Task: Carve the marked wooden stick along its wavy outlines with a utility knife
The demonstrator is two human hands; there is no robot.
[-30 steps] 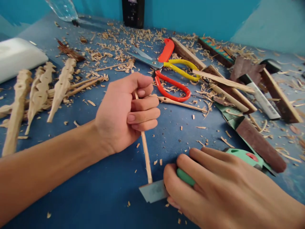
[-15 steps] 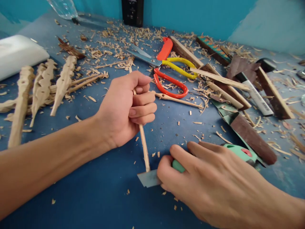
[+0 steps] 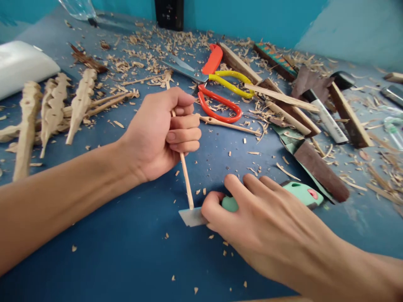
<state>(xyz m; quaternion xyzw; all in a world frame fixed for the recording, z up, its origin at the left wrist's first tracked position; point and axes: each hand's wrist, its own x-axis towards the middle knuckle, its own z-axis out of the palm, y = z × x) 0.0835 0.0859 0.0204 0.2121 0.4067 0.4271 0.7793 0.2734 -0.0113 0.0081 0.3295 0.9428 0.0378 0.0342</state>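
Observation:
My left hand (image 3: 163, 134) is closed around a thin wooden stick (image 3: 186, 180), which slants down toward me over the blue table. Its carved far end pokes out above my fist. In my right hand (image 3: 252, 214) is a utility knife (image 3: 302, 193) with a mint-green and black handle, partly covered by my fingers. The knife's flat blade (image 3: 191, 217) points left and meets the near end of the stick. Beyond my left fist lies a second slim carved stick (image 3: 229, 124).
Scissors (image 3: 231, 84) with red and yellow handles lie behind my left hand. Several carved wooden pieces (image 3: 80, 100) rest at left beside a white object (image 3: 25, 67). Sandpaper (image 3: 321, 170), a white marker (image 3: 330, 121) and wood strips (image 3: 351, 115) lie at right. Shavings (image 3: 151, 50) cover the back.
The whole view has shifted slightly, so everything sits a little higher and further left. Both hands keep their grips, and the blade stays at the stick's near end.

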